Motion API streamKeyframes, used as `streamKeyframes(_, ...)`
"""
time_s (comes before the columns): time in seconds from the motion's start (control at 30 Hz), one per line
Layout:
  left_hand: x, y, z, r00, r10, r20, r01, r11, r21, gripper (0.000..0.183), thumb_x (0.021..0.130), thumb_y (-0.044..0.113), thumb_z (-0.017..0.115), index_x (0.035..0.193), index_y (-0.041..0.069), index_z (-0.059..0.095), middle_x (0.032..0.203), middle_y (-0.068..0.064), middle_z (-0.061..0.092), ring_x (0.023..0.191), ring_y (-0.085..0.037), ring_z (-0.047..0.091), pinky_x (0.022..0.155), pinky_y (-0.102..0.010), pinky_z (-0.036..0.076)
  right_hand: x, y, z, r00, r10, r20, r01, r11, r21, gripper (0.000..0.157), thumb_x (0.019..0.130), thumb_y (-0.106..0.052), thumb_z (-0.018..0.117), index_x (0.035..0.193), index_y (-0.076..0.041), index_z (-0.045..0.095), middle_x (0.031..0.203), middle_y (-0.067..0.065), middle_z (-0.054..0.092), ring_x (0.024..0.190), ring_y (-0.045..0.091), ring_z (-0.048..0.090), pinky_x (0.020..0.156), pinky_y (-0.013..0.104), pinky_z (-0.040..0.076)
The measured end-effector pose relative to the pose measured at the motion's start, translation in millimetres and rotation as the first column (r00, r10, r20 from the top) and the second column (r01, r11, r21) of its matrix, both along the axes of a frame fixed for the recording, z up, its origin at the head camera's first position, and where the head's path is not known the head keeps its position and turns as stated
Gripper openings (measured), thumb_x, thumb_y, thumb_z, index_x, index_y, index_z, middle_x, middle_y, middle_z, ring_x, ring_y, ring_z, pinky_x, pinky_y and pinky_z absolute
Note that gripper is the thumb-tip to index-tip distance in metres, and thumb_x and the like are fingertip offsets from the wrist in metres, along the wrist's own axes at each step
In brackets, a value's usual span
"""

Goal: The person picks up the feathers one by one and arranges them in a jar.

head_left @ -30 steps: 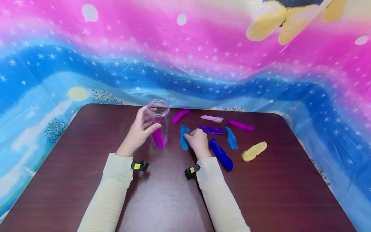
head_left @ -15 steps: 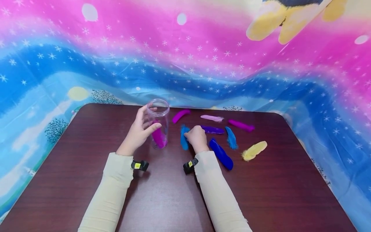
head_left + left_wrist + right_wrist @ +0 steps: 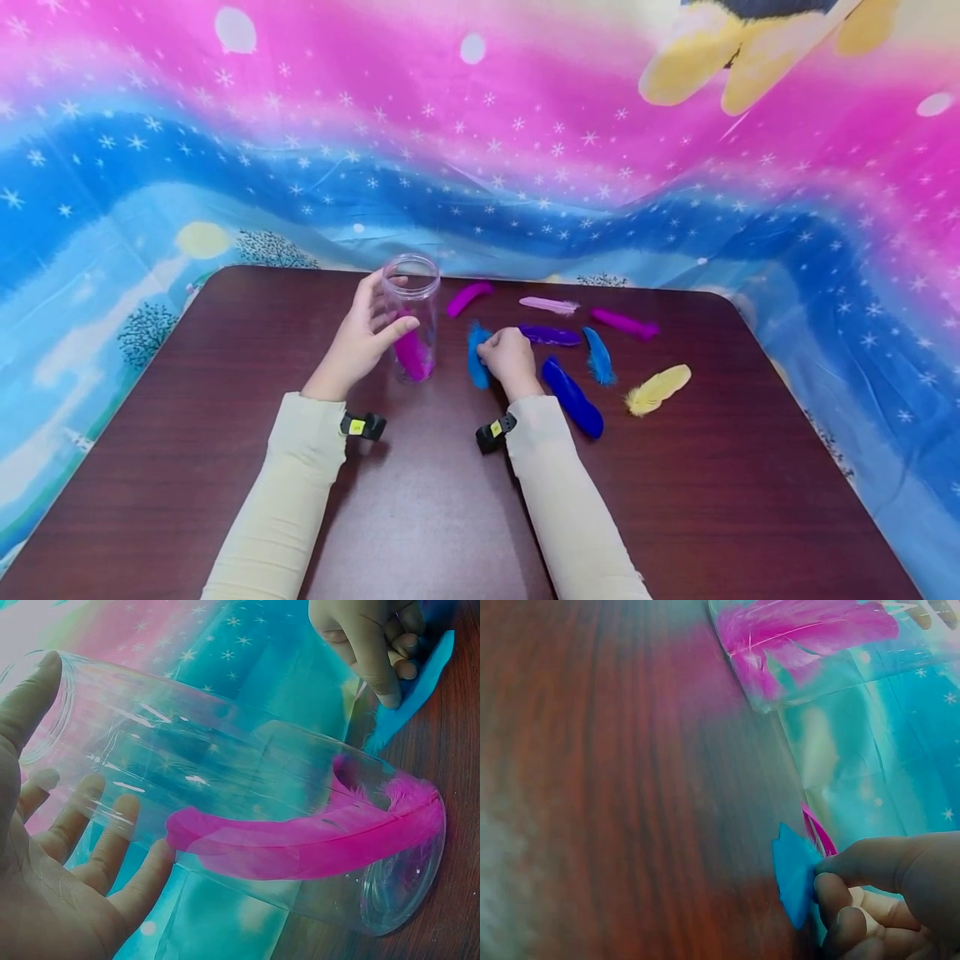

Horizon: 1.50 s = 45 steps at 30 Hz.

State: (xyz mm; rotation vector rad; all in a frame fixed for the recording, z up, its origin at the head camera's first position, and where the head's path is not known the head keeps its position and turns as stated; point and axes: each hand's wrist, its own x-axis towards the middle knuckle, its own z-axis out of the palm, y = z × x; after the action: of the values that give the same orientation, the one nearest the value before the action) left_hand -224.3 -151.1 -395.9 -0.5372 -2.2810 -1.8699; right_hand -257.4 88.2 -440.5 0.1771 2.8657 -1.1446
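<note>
My left hand [image 3: 348,346] holds a clear plastic jar [image 3: 425,321] upright on the table, thumb on the near side and fingers round the far side. Its mouth is uncovered. Inside leans a magenta feather [image 3: 285,844], reaching to the jar's bottom, with more magenta fluff there. Just right of the jar, my right hand [image 3: 513,362] pinches a light blue feather [image 3: 476,358] between thumb and forefinger. In the right wrist view the blue feather [image 3: 791,876] stands on edge at the fingertips; whether it touches the table I cannot tell.
Around the right hand on the brown table [image 3: 420,508] lie several loose feathers: magenta [image 3: 468,298], pale pink [image 3: 549,306], purple [image 3: 551,336], another magenta, another light blue [image 3: 598,357], dark blue [image 3: 572,398] and yellow [image 3: 658,390]. A patterned cloth [image 3: 480,167] hangs behind.
The right hand has shifted very slightly forward with its pinch kept on the light blue feather. The left hand and jar stay in place.
</note>
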Motion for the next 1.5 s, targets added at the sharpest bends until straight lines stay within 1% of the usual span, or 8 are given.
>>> streamKeyframes(0.13, 0.0, 0.3, -0.8, 1.000, 0.005, 0.002, -0.005, 1.000, -0.005, 0.077, 0.097, 0.015, 0.070, 0.158, 0.021, 0.024, 0.152, -0.007, 0.043, 0.140, -0.027, 0.042, 0.116, -0.051, 0.036, 1.9, 0.5, -3.2, 1.000, -0.006, -0.025, 0.005, 1.000, -0.019, 0.028, 0.093, -0.016, 0.068, 0.067, -0.006, 0.066, 0.064, 0.003, 0.062, 0.066, 0.020, 0.059, 0.062, 0.031, 0.050)
streamKeyframes(0.37, 0.5, 0.4, 0.3, 1.000, 0.007, -0.004, -0.007, 1.000, -0.018, 0.077, 0.097, 0.016, 0.071, 0.158, 0.019, 0.024, 0.152, -0.008, 0.044, 0.139, -0.027, 0.043, 0.116, -0.051, 0.037, 6.4, 2.3, -6.6, 0.991, -0.005, -0.137, -0.002, 0.999, -0.050, 0.014, 0.092, -0.014, 0.070, 0.082, -0.005, 0.067, 0.072, 0.004, 0.062, 0.072, 0.022, 0.059, 0.071, 0.036, 0.054)
streamKeyframes(0.5, -0.8, -0.9, -0.7, 1.000, 0.007, -0.004, -0.007, 1.000, -0.012, 0.077, 0.097, 0.017, 0.071, 0.158, 0.019, 0.024, 0.152, -0.008, 0.044, 0.139, -0.027, 0.043, 0.116, -0.051, 0.037, 7.9, 2.5, -7.0, 0.979, -0.004, -0.203, -0.012, 0.997, -0.078, 0.013, 0.092, -0.013, 0.070, 0.083, -0.005, 0.066, 0.079, 0.007, 0.064, 0.078, 0.024, 0.060, 0.075, 0.038, 0.054)
streamKeyframes(0.63, -1.5, -1.3, -1.9, 1.000, 0.004, -0.006, -0.004, 1.000, -0.006, 0.078, 0.097, 0.018, 0.072, 0.158, 0.020, 0.024, 0.152, -0.007, 0.044, 0.139, -0.026, 0.043, 0.116, -0.050, 0.037, 9.4, 1.7, -6.0, 0.977, -0.025, -0.213, 0.002, 0.994, -0.109, 0.012, 0.093, -0.013, 0.071, 0.085, -0.006, 0.067, 0.083, 0.007, 0.066, 0.081, 0.025, 0.061, 0.077, 0.039, 0.055)
streamKeyframes(0.93, -0.4, -0.5, -0.4, 1.000, 0.002, -0.004, -0.002, 1.000, -0.005, 0.078, 0.096, 0.015, 0.071, 0.158, 0.020, 0.024, 0.151, -0.007, 0.044, 0.139, -0.027, 0.043, 0.116, -0.050, 0.037, 9.7, 2.2, -6.6, 0.942, -0.093, -0.324, 0.045, 0.987, -0.153, 0.013, 0.086, -0.011, 0.076, 0.076, -0.006, 0.069, 0.073, 0.006, 0.070, 0.073, 0.024, 0.065, 0.067, 0.036, 0.054)
streamKeyframes(1.2, 0.4, 0.2, 0.1, 1.000, 0.000, 0.004, 0.000, 1.000, -0.007, 0.078, 0.097, 0.015, 0.071, 0.158, 0.021, 0.024, 0.151, -0.006, 0.044, 0.139, -0.026, 0.042, 0.116, -0.050, 0.037, 11.2, 2.4, -3.3, 0.941, -0.119, -0.316, 0.057, 0.979, -0.197, 0.012, 0.084, -0.012, 0.081, 0.079, -0.007, 0.071, 0.076, 0.006, 0.072, 0.075, 0.024, 0.067, 0.070, 0.037, 0.056)
streamKeyframes(1.33, 0.7, -0.5, 0.4, 1.000, 0.005, 0.004, -0.005, 1.000, -0.008, 0.078, 0.097, 0.017, 0.071, 0.158, 0.022, 0.024, 0.151, -0.006, 0.044, 0.139, -0.026, 0.043, 0.116, -0.051, 0.037, 10.6, 1.4, 0.4, 0.945, -0.134, -0.298, 0.049, 0.960, -0.275, 0.010, 0.085, -0.009, 0.080, 0.090, -0.006, 0.072, 0.084, 0.010, 0.074, 0.081, 0.025, 0.071, 0.077, 0.040, 0.059)
streamKeyframes(1.5, 0.4, -0.5, 0.2, 1.000, 0.003, -0.004, -0.003, 1.000, -0.006, 0.077, 0.097, 0.017, 0.071, 0.158, 0.022, 0.024, 0.151, -0.005, 0.044, 0.138, -0.026, 0.043, 0.116, -0.051, 0.037, 11.0, 1.7, 7.7, 0.954, -0.147, -0.260, 0.056, 0.943, -0.327, 0.022, 0.086, -0.009, 0.079, 0.107, -0.004, 0.073, 0.091, 0.012, 0.075, 0.086, 0.027, 0.073, 0.081, 0.043, 0.060)
